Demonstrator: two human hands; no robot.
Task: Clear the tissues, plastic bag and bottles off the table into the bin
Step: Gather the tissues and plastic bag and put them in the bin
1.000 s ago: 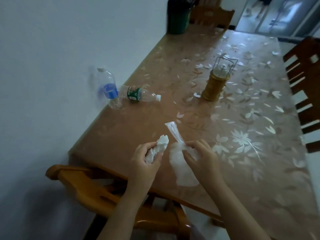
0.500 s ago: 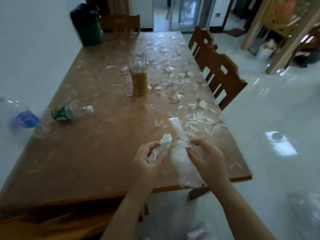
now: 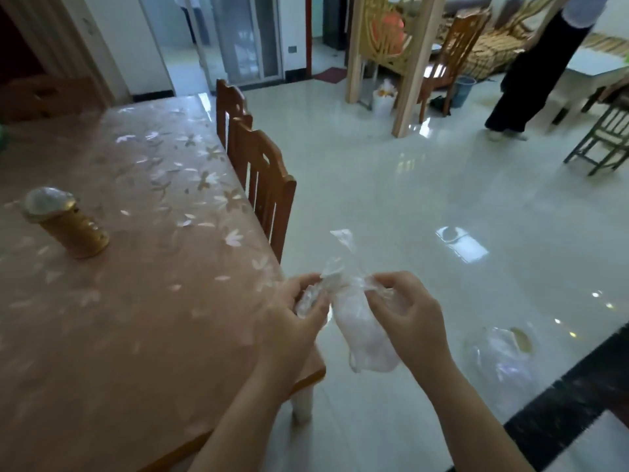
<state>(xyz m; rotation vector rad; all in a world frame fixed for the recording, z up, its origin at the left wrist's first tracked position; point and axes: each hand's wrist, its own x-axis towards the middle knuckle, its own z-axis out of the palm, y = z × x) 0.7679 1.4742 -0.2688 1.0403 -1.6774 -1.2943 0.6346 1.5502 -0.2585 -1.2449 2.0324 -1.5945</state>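
Note:
Over the table's right corner, my left hand (image 3: 292,321) is closed around a crumpled white tissue (image 3: 311,296). My right hand (image 3: 408,315) pinches the top of a thin clear plastic bag (image 3: 364,338), which hangs down between both hands past the table (image 3: 119,318) edge. The bag's twisted tail sticks up above my fingers. A bin lined with clear plastic (image 3: 503,356) stands on the floor at the lower right, blurred. The bottles are out of view.
A gold lantern-like jar (image 3: 68,223) stands on the table's left. Two wooden chairs (image 3: 262,185) are tucked along the table's right side. A person (image 3: 534,66) stands far right on the glossy tiled floor. A blue bucket (image 3: 463,90) sits farther back.
My view has swung right, away from the bottles toward the open floor and the bin. Both hands have moved right with the tissue and bag, now at the table's corner.

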